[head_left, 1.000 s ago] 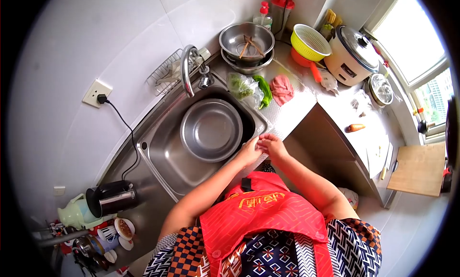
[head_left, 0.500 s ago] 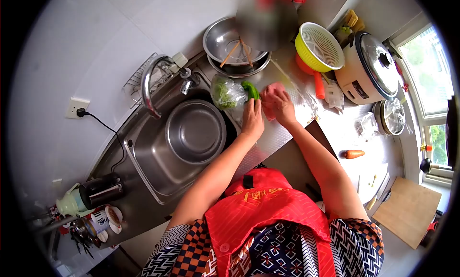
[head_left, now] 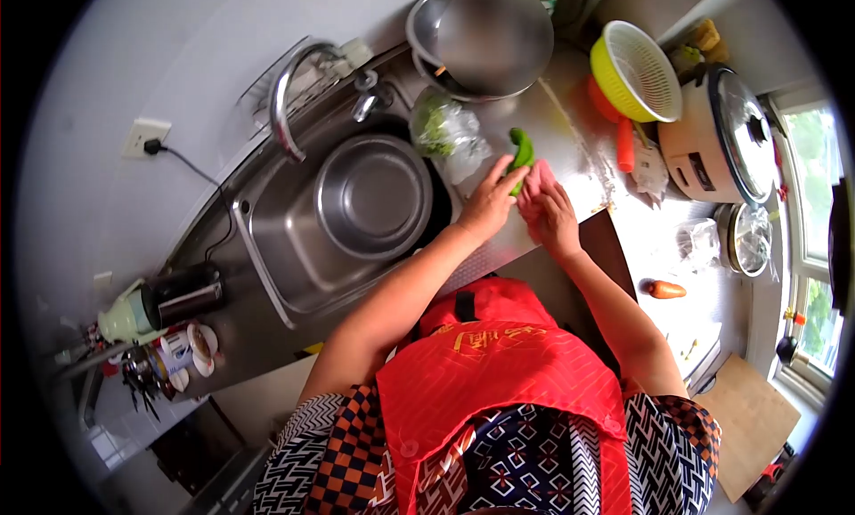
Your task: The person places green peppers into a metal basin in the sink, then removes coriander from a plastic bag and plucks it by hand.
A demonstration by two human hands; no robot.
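Between the fingers of my left hand [head_left: 485, 208] is a curved green pepper [head_left: 522, 148], its far end sticking out past the fingertips. Beside it, my right hand [head_left: 554, 223] is closed over a soft pink piece [head_left: 537, 177]; whether it is meat or cloth I cannot tell. The two hands are close together at the front edge of the metal counter [head_left: 565, 97]. Left of the pepper lies a clear plastic bag with leafy greens [head_left: 434, 128], apart from both hands.
A metal basin [head_left: 374, 199] sits in the sink [head_left: 276, 239] under the faucet [head_left: 283, 97]. Steel bowls [head_left: 427, 25] stand behind, partly covered by a blurred round shape. To the right are a yellow colander [head_left: 623, 79], a cooker [head_left: 712, 150], a carrot [head_left: 666, 290] and a wooden board [head_left: 748, 417].
The pepper and pink piece have moved with my hands to the right, away from the bag of greens. My view has shifted. The chopsticks over the bowl are now mostly hidden.
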